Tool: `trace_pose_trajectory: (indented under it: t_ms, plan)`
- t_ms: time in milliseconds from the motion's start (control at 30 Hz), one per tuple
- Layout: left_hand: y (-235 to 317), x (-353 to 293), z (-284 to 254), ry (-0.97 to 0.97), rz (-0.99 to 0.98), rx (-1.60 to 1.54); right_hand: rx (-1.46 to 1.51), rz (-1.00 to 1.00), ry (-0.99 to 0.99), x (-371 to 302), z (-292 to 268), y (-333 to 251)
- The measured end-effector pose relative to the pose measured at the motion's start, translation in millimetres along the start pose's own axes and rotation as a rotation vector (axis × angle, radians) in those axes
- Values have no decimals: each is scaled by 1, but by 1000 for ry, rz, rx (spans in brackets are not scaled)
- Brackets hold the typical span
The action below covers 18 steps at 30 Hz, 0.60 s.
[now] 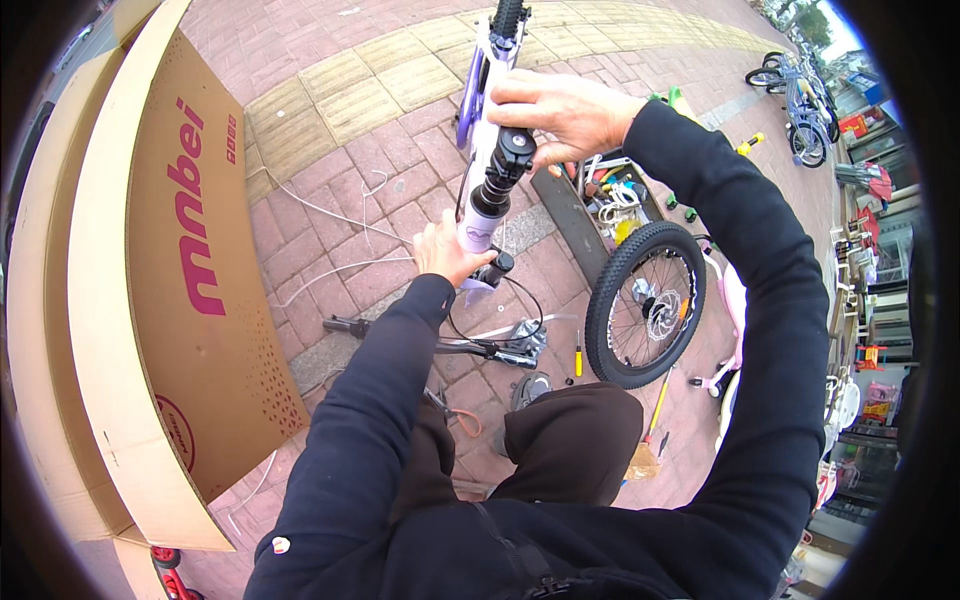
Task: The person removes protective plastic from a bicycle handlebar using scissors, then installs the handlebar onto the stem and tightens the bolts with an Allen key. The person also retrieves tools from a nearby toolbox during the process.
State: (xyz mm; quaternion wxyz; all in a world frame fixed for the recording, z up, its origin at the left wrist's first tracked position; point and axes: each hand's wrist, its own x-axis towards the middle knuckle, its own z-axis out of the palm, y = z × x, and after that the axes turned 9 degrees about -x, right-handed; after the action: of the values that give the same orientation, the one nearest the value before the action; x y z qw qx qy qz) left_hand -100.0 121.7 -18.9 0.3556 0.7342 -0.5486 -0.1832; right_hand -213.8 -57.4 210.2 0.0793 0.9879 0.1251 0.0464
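Note:
A pale lilac bicycle frame [483, 229] stands in front of me, its rear tyre [508, 18] pointing away. My left hand [447, 250] is closed round the head tube. At the top of that tube sits a black bicycle stem [514, 150]. My right hand [560, 112] straddles the stem, with the thumb on its near right side and the fingers curled over beyond it; their tips are partly hidden. Below the head tube, a black handlebar [470, 347] hangs by its cables, beside my left forearm.
A loose wheel [597, 325] with a disc rotor stands at the right, beside an open toolbox [572, 222] full of parts. A yellow screwdriver [578, 361] lies on the paving. A large cardboard box [215, 290] fills the left. Parked bicycles [806, 125] are far right.

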Motion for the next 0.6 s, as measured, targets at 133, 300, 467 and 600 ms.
trace_pose_trajectory:
  t_ms: [133, 300, 467, 600]
  plan:
    - [4, -2, 4, 24, -71, -27, -19, -28, 87, -1, 5, 0]
    - [6, -1, 3, 25, -68, -34, -31, -17, 68, -4, 7, 3]
    - [6, -2, 4, 23, -72, -37, 29, 50, 118, -8, 9, -5]
    - [4, -2, 5, 55, -15, 11, -2, 50, 95, -6, 7, -5]
